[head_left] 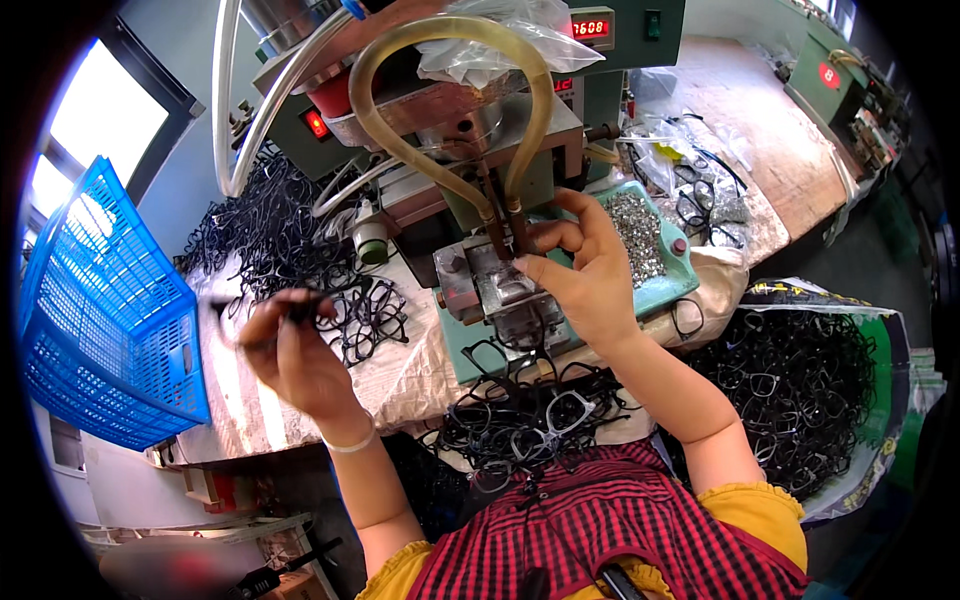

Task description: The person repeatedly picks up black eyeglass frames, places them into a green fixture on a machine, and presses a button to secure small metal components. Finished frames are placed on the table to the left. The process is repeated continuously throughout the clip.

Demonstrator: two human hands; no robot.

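My left hand (pixel 292 350) is raised over the left part of the table, its fingers closed on a black eyeglass frame (pixel 322 307) smeared by motion. My right hand (pixel 585 270) reaches into the press machine (pixel 480 195). Its thumb and fingertips come together beside the metal fixture (pixel 500 280) under the press head; whatever they pinch is too small to make out. Just right of that hand, a teal tray (pixel 682 270) holds many small shiny metal parts (pixel 634 235). Black eyeglass frames (pixel 550 410) lie heaped between my body and the machine.
A blue plastic basket (pixel 110 310) stands tilted at the left edge. More black frames (pixel 275 225) are piled behind my left hand. At the right, a large sack (pixel 800 390) is full of frames. A looped yellowish hose (pixel 540 90) hangs before the machine.
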